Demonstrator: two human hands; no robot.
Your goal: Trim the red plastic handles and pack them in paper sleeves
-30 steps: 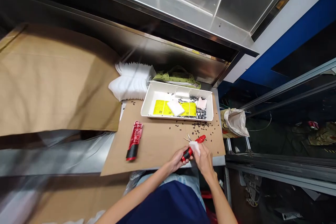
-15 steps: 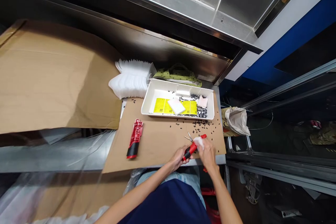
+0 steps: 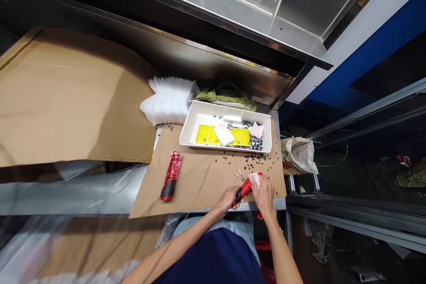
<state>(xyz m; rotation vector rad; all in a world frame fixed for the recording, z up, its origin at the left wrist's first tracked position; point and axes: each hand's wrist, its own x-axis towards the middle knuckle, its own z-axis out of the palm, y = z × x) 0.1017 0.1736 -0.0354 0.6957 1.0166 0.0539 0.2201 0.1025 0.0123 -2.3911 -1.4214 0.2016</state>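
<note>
My left hand (image 3: 229, 198) is closed round the black end of a red and black plastic housing (image 3: 244, 189), held tilted above the cardboard's front edge. Pinched in my right hand (image 3: 264, 193) is a small white wipe (image 3: 254, 179), pressed against the red end of that housing. A second red and black housing half (image 3: 171, 176) lies open side up to the left, apart from both hands. Just behind the held part rest metal tweezers (image 3: 239, 174). Small black pieces (image 3: 254, 159) are scattered on the cardboard beyond my right hand.
A white tray (image 3: 186, 132) at the back holds yellow label sheets (image 3: 203, 133), a white block (image 3: 223, 135) and black pieces. White foam sheets (image 3: 166, 108) stand behind left. A large cardboard sheet (image 3: 73, 97) covers the left. An open paper bag (image 3: 301, 155) stands right.
My right hand has shifted slightly with the wipe along the red end of the housing. My left hand keeps its hold, and the second housing half stays in place.
</note>
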